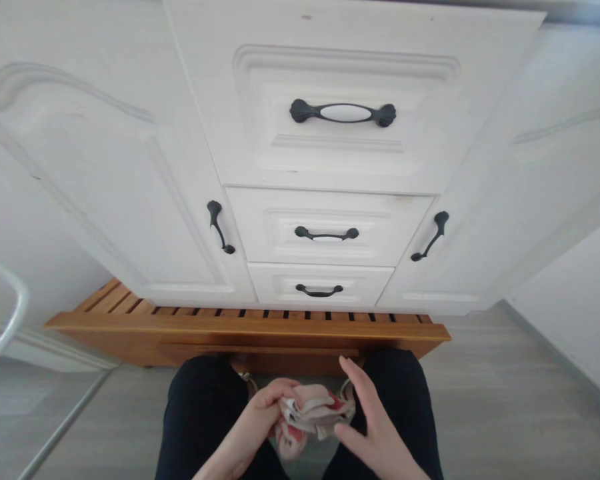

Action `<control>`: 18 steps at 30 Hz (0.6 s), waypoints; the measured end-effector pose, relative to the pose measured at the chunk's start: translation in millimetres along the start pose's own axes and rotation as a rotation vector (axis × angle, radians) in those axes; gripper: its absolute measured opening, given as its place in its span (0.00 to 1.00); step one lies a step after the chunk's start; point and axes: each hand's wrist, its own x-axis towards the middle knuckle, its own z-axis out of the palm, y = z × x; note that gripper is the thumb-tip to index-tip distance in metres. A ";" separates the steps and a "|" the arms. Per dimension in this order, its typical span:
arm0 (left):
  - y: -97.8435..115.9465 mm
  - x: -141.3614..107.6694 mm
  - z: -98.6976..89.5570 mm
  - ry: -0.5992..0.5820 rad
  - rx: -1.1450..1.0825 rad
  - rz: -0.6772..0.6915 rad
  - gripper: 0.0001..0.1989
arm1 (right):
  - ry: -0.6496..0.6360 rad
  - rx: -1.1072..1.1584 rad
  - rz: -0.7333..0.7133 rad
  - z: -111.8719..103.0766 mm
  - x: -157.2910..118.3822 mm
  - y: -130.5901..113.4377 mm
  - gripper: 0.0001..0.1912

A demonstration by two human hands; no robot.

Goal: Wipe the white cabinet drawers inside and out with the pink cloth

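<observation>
Between my knees is a crumpled cloth (316, 413) in off-white, pale pink and red, with one end hanging down. Its exact kind is hard to make out in the folds. My left hand (267, 417) is closed around the cloth's left side. On the other side, my right hand (367, 423) is open, thumb and fingers spread, close beside the cloth's right edge. Whether the right thumb touches the cloth I cannot tell.
A white cabinet stands ahead, with a large top drawer (340, 157), two smaller drawers and side doors with dark handles. Before its base lies a slatted wooden bench (260, 325). A white curved bar (17, 313) is at left. Grey flooring (500, 400) runs right.
</observation>
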 end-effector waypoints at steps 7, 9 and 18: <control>0.5 3.4 17.7 0.007 -0.617 -0.131 0.09 | -0.205 -0.299 -0.191 73.3 15.3 28.4 0.64; 3.6 1.0 19.3 0.002 -0.764 -0.199 0.09 | -0.117 -0.307 -0.129 80.7 18.6 30.5 0.57; -10.6 34.8 -23.1 0.356 -0.146 0.056 0.04 | -0.156 0.275 0.283 64.5 18.6 38.4 0.26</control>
